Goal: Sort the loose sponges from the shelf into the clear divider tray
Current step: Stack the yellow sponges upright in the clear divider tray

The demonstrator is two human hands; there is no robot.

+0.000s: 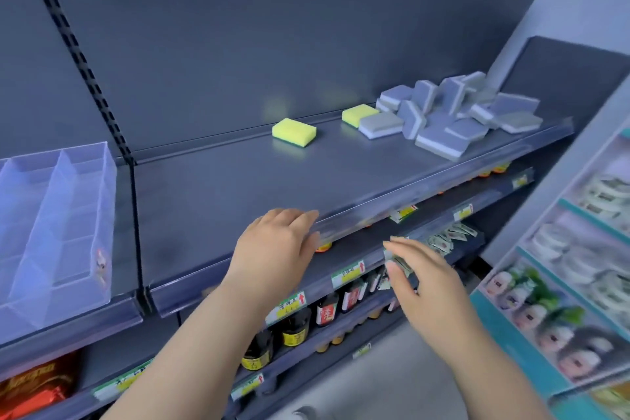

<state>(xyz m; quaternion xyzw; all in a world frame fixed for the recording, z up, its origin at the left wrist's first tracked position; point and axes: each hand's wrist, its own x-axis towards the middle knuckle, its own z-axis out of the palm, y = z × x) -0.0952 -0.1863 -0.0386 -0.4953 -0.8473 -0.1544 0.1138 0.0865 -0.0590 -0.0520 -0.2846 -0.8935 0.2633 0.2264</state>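
Note:
A clear divider tray [102, 215] stands at the left end of the dark shelf [238, 177]; its compartments hold nothing. One yellow sponge [294, 132] lies alone mid-shelf, a second yellow sponge [358, 114] sits further right beside a pile of several grey sponges [453, 112]. My left hand [276, 245] rests open on the shelf's front edge, holding nothing. My right hand [419, 280] hovers lower, in front of the shelf below, fingers relaxed and holding nothing.
The shelves below carry dark sauce bottles [295, 327], small packets [446, 237] and price labels. Red snack bags [37, 385] sit at the bottom left. A second rack with packaged goods [562, 300] stands close on the right. A slotted upright [88, 78] divides the shelf bays.

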